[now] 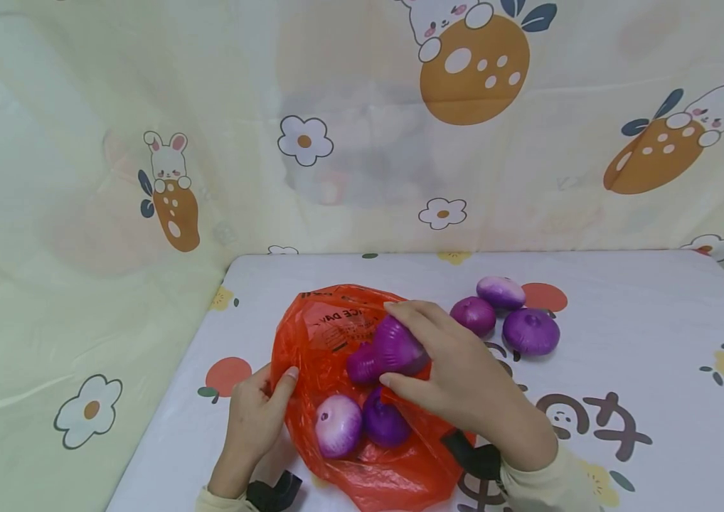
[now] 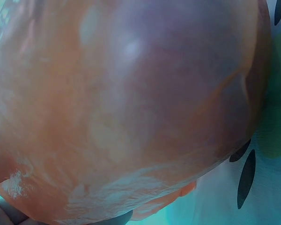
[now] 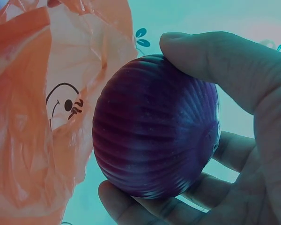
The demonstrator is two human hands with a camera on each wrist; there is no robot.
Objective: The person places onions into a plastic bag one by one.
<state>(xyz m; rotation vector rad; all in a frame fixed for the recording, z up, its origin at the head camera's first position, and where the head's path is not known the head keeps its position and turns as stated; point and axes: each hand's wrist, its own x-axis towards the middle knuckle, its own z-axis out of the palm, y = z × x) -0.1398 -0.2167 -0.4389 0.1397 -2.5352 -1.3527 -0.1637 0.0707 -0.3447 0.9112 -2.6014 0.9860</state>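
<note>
My right hand (image 1: 461, 373) grips a ribbed purple onion (image 1: 398, 346) over the mouth of a thin red plastic bag (image 1: 394, 487). In the right wrist view, thumb and fingers curl round this onion (image 3: 152, 129), beside the bag's crinkled side (image 3: 18, 154). At the bag's left edge my left hand (image 1: 256, 412) pinches the rim, thumb on the inner side. Inside lie a white-and-purple onion (image 1: 339, 427) and a dark purple onion (image 1: 386, 418). Another small purple onion (image 1: 363, 364) shows just beside the held one. The bag's film (image 2: 107, 117) fills the left wrist view.
Right of the bag, three more onions sit close together on the table: a pale purple one (image 1: 501, 292), a reddish-purple one (image 1: 474, 316) and a flat dark one (image 1: 531, 332). A patterned cloth (image 1: 656, 320) covers the table. Behind hangs a printed curtain (image 1: 362, 64).
</note>
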